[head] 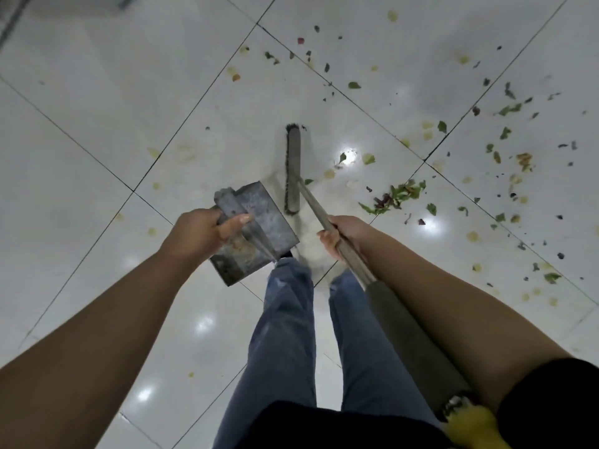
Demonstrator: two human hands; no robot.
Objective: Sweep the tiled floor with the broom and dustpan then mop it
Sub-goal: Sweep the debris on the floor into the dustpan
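Observation:
My left hand (202, 230) grips the handle of a grey metal dustpan (259, 228), held above the floor in front of my legs. My right hand (345, 236) is closed around the long handle of the broom; its narrow brush head (292, 170) rests on the white tiled floor (113, 92) just beyond the dustpan. Green leaf scraps and yellowish bits (398, 196) lie scattered over the tiles to the right of the brush head. A denser clump of leaves sits about a hand's width to the right of the brush.
My legs in blue jeans (288, 335) stand below the dustpan. The broom handle's thicker dark grip (411, 345) runs under my right forearm to a yellow end (473, 429). A few pale stains mark the tiles on the left.

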